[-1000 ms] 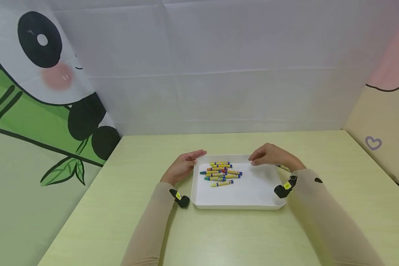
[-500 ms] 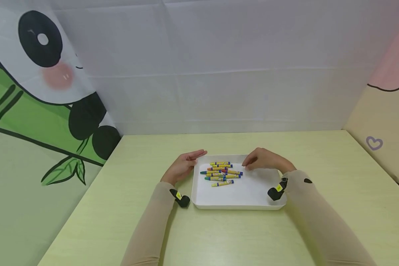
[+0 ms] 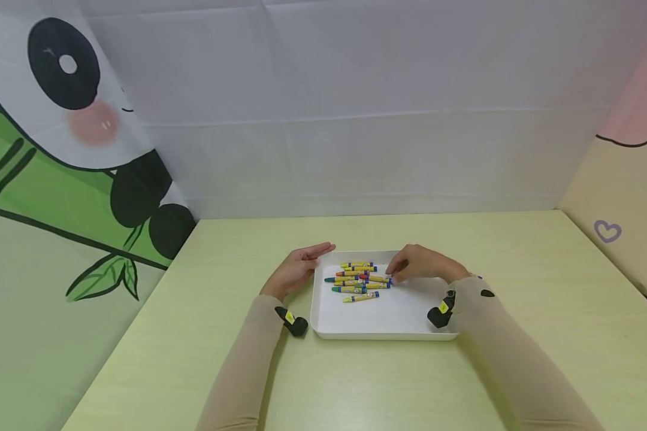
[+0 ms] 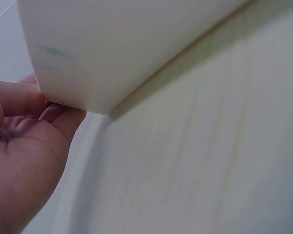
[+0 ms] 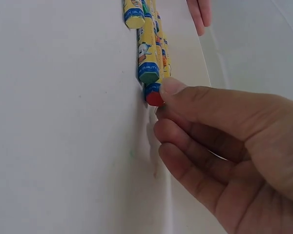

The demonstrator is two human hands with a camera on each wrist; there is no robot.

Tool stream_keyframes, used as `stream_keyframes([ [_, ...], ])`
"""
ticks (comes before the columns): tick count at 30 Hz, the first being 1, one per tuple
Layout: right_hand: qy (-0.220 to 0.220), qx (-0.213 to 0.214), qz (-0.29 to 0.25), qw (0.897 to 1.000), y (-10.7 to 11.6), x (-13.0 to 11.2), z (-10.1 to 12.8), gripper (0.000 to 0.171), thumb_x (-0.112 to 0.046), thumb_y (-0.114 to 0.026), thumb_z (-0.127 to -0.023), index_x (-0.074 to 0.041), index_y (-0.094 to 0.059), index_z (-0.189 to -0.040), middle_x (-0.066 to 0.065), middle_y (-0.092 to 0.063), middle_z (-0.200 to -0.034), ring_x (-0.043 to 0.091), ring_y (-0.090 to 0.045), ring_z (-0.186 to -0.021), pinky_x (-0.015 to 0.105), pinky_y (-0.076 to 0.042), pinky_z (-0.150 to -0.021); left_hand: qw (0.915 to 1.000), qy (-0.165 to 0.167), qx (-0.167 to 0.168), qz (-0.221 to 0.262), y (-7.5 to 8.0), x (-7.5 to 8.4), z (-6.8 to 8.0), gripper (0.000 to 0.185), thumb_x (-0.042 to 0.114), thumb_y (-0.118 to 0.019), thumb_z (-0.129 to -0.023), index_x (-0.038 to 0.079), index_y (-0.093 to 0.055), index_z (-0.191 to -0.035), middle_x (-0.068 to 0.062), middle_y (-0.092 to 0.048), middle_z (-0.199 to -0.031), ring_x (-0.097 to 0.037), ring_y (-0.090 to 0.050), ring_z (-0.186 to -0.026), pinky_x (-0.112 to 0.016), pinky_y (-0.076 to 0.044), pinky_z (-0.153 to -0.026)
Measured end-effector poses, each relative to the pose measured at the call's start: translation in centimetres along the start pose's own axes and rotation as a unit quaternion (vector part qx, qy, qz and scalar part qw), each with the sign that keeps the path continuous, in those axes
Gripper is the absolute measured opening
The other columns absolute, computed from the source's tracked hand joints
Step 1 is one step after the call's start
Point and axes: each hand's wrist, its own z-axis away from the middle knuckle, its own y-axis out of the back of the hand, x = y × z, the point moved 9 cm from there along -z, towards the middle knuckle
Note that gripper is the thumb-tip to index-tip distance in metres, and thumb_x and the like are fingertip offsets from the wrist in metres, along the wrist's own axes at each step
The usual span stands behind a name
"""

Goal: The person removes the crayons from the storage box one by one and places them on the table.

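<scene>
A shallow white tray (image 3: 399,317) lies on the table with a loose pile of oil pastels (image 3: 350,284) in yellow and blue wrappers on its left half. My left hand (image 3: 293,272) grips the tray's far left corner; in the left wrist view the thumb and fingers (image 4: 68,119) close on its edge. At the right end of the pile, my right hand (image 3: 423,264) pinches a red oil pastel (image 5: 154,96) near its flat end with the thumb; the index fingertip is mostly hidden behind. A green-ended oil pastel (image 5: 149,73) lies right beside it.
The pale wooden table (image 3: 237,239) stretches around the tray. Behind stands a white cloth backdrop (image 3: 356,149), with a painted cartoon panel (image 3: 102,251) on the left and a cream and pink panel (image 3: 620,197) at the right.
My right hand has moved left and slightly down from over the tray's right half to the red oil pastel. The left hand and the tray have stayed still.
</scene>
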Motion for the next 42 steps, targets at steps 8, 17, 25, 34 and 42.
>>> stream_keyframes([
  [8,-0.007,0.0,0.022,1.0,-0.27,0.01,-0.16,0.017,-0.015,-0.071,-0.086,-0.012,-0.074,-0.102,-0.001,-0.07,-0.097,0.01,-0.058,-0.084,0.027,-0.048,-0.077,1.0,0.001,0.002,0.0,0.0,-0.01,-0.02,0.049,-0.007,-0.032,-0.1,0.005,-0.039,-0.147,-0.008,-0.039,-0.152,-0.022,-0.029,-0.145,-0.04,-0.027,-0.117],
  [17,0.008,0.001,0.024,1.0,-0.66,-0.29,-0.21,0.015,-0.011,-0.07,-0.087,-0.01,-0.074,-0.101,0.001,-0.07,-0.097,0.011,-0.059,-0.085,0.027,-0.05,-0.077,0.9999,0.005,0.01,0.0,0.08,-0.11,-0.08,0.049,-0.007,-0.033,-0.1,0.006,-0.04,-0.146,-0.006,-0.041,-0.151,-0.02,-0.029,-0.144,-0.039,-0.027,-0.117],
  [25,0.016,0.002,0.015,1.0,-0.66,-0.25,-0.24,0.013,-0.009,-0.069,-0.086,-0.009,-0.074,-0.098,0.001,-0.071,-0.095,0.01,-0.058,-0.082,0.025,-0.05,-0.075,0.9999,0.006,0.012,0.002,0.15,-0.18,-0.07,0.049,-0.007,-0.034,-0.099,0.007,-0.041,-0.146,-0.006,-0.043,-0.151,-0.02,-0.03,-0.144,-0.039,-0.027,-0.117],
  [34,0.012,0.01,0.006,1.0,-0.63,-0.16,-0.17,0.013,-0.007,-0.067,-0.087,-0.008,-0.074,-0.097,0.003,-0.069,-0.093,0.01,-0.057,-0.078,0.023,-0.049,-0.07,0.9999,0.006,0.009,0.0,0.17,-0.23,-0.13,0.049,-0.007,-0.033,-0.099,0.007,-0.04,-0.146,-0.006,-0.041,-0.151,-0.021,-0.029,-0.144,-0.039,-0.027,-0.117],
  [42,0.031,0.023,0.013,0.999,-0.09,-0.85,0.35,0.014,-0.009,-0.066,-0.087,-0.009,-0.075,-0.098,0.002,-0.069,-0.094,0.01,-0.057,-0.079,0.024,-0.05,-0.07,0.9999,0.006,0.008,0.001,0.07,-0.08,-0.02,0.05,-0.007,-0.033,-0.099,0.006,-0.04,-0.147,-0.006,-0.041,-0.152,-0.021,-0.029,-0.144,-0.039,-0.028,-0.117],
])
